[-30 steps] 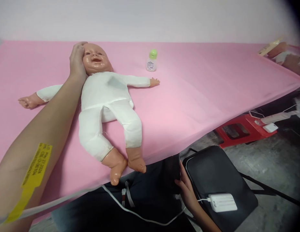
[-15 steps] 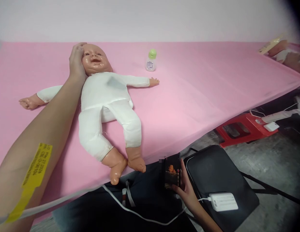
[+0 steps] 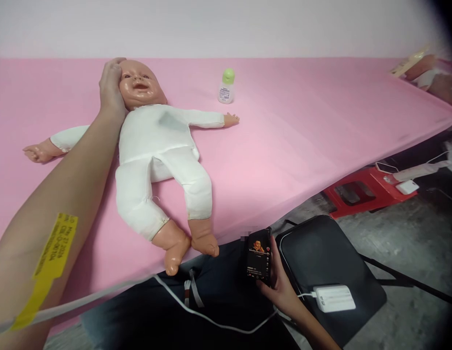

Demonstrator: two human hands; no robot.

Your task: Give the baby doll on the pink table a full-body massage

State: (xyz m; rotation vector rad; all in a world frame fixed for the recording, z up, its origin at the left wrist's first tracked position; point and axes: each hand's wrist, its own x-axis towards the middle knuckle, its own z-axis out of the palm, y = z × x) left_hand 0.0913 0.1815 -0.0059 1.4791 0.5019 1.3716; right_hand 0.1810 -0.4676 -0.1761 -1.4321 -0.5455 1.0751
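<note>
A baby doll point(image 3: 156, 133) with a white cloth body and shiny plastic head, hands and feet lies on its back on the pink-covered table point(image 3: 284, 141). My left hand point(image 3: 112, 90) is closed around the side of its head, fingertips at the crown. Low at the table's front edge, my right hand point(image 3: 280, 287) grips a smartphone point(image 3: 258, 255) with a lit screen, thumb at its lower edge. Beyond the doll's outstretched arm stands a small clear bottle point(image 3: 226, 92) with a green cap.
A white power bank point(image 3: 334, 298) lies on a black stool seat point(image 3: 331, 257), its cable leading towards my right hand. A thicker white cable point(image 3: 211, 318) hangs across my lap. Behind is a red plastic stool point(image 3: 357, 192) with items on it. Another doll point(image 3: 426, 78) lies at far right.
The picture on the phone screen is different. The whole view has shifted slightly, while my left hand stays on the doll's head and my right hand keeps the phone.
</note>
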